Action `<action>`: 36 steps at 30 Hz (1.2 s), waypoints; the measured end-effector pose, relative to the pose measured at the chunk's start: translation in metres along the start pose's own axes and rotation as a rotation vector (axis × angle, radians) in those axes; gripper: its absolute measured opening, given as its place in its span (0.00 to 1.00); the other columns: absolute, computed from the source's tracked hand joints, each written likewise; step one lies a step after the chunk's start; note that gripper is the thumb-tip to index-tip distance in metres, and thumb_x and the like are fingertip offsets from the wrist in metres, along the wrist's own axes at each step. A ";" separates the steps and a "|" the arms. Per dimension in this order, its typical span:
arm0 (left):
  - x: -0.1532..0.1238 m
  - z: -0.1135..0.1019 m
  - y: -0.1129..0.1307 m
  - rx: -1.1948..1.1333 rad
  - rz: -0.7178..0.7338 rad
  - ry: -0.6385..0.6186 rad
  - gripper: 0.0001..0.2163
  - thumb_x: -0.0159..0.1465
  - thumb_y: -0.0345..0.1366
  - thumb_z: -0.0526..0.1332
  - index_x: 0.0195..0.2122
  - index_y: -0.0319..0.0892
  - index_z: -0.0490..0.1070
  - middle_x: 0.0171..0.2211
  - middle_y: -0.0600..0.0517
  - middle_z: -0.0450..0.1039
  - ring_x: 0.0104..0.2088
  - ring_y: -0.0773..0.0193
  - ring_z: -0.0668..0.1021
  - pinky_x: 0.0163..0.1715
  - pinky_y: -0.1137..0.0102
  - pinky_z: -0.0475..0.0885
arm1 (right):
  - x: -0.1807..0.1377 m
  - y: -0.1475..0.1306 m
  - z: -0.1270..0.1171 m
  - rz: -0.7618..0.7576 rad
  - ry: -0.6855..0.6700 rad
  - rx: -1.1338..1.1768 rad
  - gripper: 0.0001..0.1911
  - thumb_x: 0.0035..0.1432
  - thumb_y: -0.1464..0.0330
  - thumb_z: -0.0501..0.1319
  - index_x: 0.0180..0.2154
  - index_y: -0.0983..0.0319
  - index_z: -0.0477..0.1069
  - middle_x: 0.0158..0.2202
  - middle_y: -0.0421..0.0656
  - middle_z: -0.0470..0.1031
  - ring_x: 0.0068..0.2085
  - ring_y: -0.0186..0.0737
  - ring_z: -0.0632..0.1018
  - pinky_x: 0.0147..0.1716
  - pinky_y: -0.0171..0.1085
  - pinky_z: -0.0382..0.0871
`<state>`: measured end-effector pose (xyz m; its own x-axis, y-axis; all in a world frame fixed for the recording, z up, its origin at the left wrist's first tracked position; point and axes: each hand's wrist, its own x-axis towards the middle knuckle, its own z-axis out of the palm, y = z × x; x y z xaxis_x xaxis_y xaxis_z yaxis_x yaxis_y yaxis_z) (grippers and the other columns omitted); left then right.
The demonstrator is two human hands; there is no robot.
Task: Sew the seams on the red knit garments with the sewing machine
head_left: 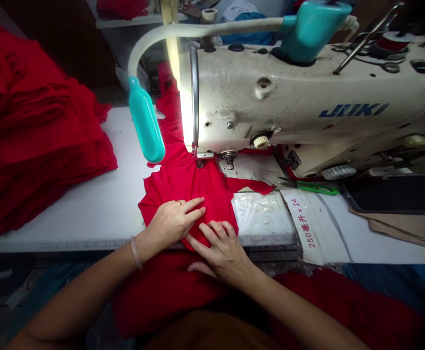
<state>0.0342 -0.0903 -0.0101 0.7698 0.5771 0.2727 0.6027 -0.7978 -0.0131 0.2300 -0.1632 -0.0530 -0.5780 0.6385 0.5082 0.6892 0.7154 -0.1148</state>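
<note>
Red knit fabric (186, 184) lay flat on a white sewing table (70, 209). It ran forward under the metal presser foot (200, 163) of a cream-coloured JUKI industrial sewing machine (270, 97) and continued behind the machine head. Its near end dropped over the table edge toward the person's lap.

Left hand (172, 223) rested on the fabric, with the index and middle fingers (194, 206) extended, slightly apart, and pressing flat rather than pinching. A pale bangle (135, 253) encircled the left wrist, and a gold-coloured ring (179, 202) was worn on one finger. Right hand (219, 253) lay just beside it, nearer the table edge. Its fingers (215, 231) were spread apart on the cloth and clamped on nothing, and the thumb lay separately below them.

A stack of folded red fabric (26, 126) occupied the table to the left. A teal lamp shade (144, 119) on a white gooseneck arm (197, 29) hung left of the machine head. To the right of the fabric lay green-handled scissors (317, 188), a clear plastic bag (261, 214), and a white paper strip (314, 223) printed with "250" and "x 24". Brown card sheets (405, 228) lay beneath a flat black panel (398, 194) at the right.
</note>
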 end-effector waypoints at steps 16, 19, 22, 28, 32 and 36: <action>0.028 0.013 -0.051 0.047 -0.080 -0.070 0.14 0.71 0.33 0.53 0.52 0.47 0.75 0.59 0.51 0.72 0.38 0.62 0.79 0.35 0.68 0.72 | 0.047 0.043 0.006 0.040 -0.002 -0.028 0.28 0.66 0.59 0.58 0.53 0.79 0.71 0.53 0.63 0.73 0.56 0.56 0.74 0.57 0.49 0.72; 0.033 0.015 -0.063 0.020 -0.096 -0.080 0.15 0.72 0.34 0.53 0.55 0.47 0.74 0.60 0.50 0.71 0.43 0.60 0.79 0.38 0.68 0.73 | 0.056 0.050 0.012 0.077 -0.027 -0.039 0.28 0.67 0.59 0.55 0.55 0.78 0.71 0.55 0.62 0.72 0.58 0.55 0.73 0.58 0.48 0.71; 0.039 0.017 -0.074 -0.033 -0.106 -0.073 0.15 0.73 0.33 0.51 0.56 0.45 0.73 0.60 0.50 0.71 0.49 0.59 0.77 0.41 0.68 0.73 | 0.067 0.058 0.018 0.108 -0.057 -0.043 0.28 0.68 0.60 0.54 0.56 0.77 0.70 0.56 0.62 0.71 0.59 0.55 0.72 0.58 0.49 0.71; 0.054 0.020 -0.096 -0.115 -0.149 -0.027 0.16 0.72 0.32 0.49 0.54 0.42 0.74 0.54 0.48 0.76 0.54 0.57 0.74 0.51 0.63 0.70 | 0.088 0.063 0.024 0.171 -0.124 -0.041 0.27 0.68 0.60 0.55 0.58 0.76 0.67 0.58 0.63 0.68 0.61 0.56 0.69 0.58 0.50 0.69; 0.054 0.013 -0.097 -0.136 -0.233 -0.028 0.16 0.72 0.37 0.52 0.57 0.42 0.71 0.57 0.47 0.73 0.61 0.51 0.68 0.59 0.56 0.64 | 0.091 0.067 0.008 0.007 -0.174 0.108 0.18 0.70 0.61 0.52 0.46 0.66 0.76 0.49 0.53 0.74 0.52 0.46 0.74 0.54 0.44 0.70; 0.050 -0.002 -0.069 -0.114 -0.374 -0.116 0.21 0.74 0.42 0.45 0.54 0.43 0.74 0.54 0.46 0.73 0.45 0.57 0.78 0.41 0.64 0.72 | 0.095 0.094 -0.007 0.161 -0.245 0.020 0.21 0.70 0.65 0.51 0.28 0.64 0.75 0.33 0.50 0.75 0.40 0.44 0.74 0.47 0.45 0.70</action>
<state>0.0309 -0.0073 0.0059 0.5243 0.8419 0.1280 0.8236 -0.5395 0.1749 0.2436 -0.0374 -0.0093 -0.5519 0.7919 0.2613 0.7732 0.6033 -0.1954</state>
